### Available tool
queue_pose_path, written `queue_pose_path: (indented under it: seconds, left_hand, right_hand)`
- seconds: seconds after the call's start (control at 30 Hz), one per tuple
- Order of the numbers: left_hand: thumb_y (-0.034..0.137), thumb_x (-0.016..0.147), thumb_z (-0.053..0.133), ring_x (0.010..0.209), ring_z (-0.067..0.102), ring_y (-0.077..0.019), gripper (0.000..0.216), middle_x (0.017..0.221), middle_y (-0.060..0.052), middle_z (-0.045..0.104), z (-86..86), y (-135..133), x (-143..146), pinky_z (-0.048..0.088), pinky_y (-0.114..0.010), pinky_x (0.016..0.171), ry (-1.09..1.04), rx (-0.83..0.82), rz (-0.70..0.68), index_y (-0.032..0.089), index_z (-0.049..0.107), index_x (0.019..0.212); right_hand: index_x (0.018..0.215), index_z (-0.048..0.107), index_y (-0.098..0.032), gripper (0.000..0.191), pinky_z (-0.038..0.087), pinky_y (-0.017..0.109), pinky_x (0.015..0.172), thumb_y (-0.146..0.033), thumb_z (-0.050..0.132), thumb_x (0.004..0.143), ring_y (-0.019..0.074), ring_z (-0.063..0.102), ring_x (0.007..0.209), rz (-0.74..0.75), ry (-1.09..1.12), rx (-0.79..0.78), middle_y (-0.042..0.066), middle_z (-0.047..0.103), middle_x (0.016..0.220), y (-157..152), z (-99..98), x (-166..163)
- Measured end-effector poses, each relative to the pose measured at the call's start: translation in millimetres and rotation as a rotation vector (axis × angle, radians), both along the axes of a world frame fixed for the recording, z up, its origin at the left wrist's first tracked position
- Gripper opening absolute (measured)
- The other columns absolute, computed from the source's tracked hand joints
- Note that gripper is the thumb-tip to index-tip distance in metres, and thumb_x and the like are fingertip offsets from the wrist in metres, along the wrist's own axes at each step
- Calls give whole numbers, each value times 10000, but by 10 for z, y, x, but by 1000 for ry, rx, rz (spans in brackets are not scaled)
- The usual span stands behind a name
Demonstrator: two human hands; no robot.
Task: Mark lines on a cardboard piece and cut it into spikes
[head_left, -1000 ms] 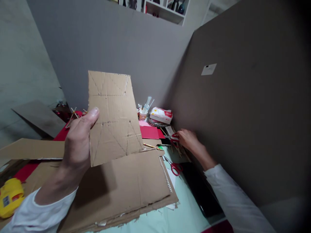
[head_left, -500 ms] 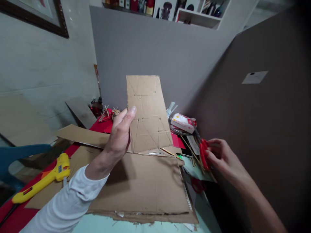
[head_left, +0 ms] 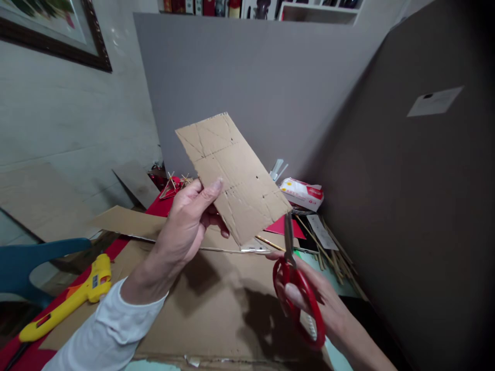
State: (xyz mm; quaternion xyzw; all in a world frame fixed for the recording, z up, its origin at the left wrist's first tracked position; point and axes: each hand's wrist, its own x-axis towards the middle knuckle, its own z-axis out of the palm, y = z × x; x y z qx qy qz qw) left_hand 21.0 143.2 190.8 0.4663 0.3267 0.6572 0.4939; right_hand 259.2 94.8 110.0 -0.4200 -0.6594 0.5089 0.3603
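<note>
Mid-scene, above stacked cardboard (head_left: 216,319): left hand (head_left: 183,214) pinching a line-marked card (head_left: 240,178) by its left edge, thumb on top, likely to leave the lines visible; long axis slanting from far left to near right. Right hand (head_left: 327,296) gripping red scissors (head_left: 289,252) by the handles, blades pointing away, tips beside the card's right corner. Farther out: yellow glue gun (head_left: 79,298), near left; thin sticks (head_left: 340,261), right.

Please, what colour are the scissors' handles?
The handles are red, seen best in the head view.
</note>
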Motion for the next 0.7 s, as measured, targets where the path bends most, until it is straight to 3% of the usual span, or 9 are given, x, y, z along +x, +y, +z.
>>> queue_pose_path:
  seconds: [0.1, 0.27, 0.4, 0.6, 0.7]
  left_hand:
    - [293, 806, 755, 568, 632, -148, 145, 745, 5, 680, -22, 12, 16, 533, -233, 462, 24, 9, -21, 186, 683, 872]
    - [186, 787, 758, 656, 662, -136, 118, 857, -4, 718, -7, 15, 44, 560, -194, 479, -8, -24, 2, 196, 731, 901]
    - [133, 750, 785, 626, 645, -98, 137, 823, 22, 715, 19, -10, 67, 560, -152, 493, -57, -29, 26, 201, 737, 858]
    - [117, 732, 796, 670, 667, -100, 140, 869, 14, 745, 12, -49, 91, 562, -136, 517, -107, -22, 42, 195, 744, 837]
    - [111, 721, 804, 608, 638, -78, 106, 798, 22, 736, -7, -44, 104, 525, -112, 473, -140, -26, 39, 176, 736, 767]
  right_hand:
    - [1313, 596, -309, 485, 485, 296, 601, -558, 635, 898, 182, 559, 615, -108, -118, 35, -9, 576, 741, -11, -49, -11]
    - [1279, 627, -274, 421, 517, 280, 632, -444, 650, 895, 195, 596, 713, -188, -179, 142, 29, 614, 835, -78, -36, -29]
    - [1278, 597, -261, 414, 524, 273, 662, -368, 655, 882, 194, 618, 753, -158, -181, 142, 22, 618, 836, -119, -23, -42]
    - [1249, 592, -287, 530, 543, 388, 773, -469, 728, 770, 273, 645, 898, -101, -170, 176, 70, 670, 1059, -145, -17, -42]
    - [1189, 609, -282, 444, 534, 415, 776, -446, 689, 784, 275, 650, 862, -88, -196, 174, 63, 679, 1005, -136, -6, -53]
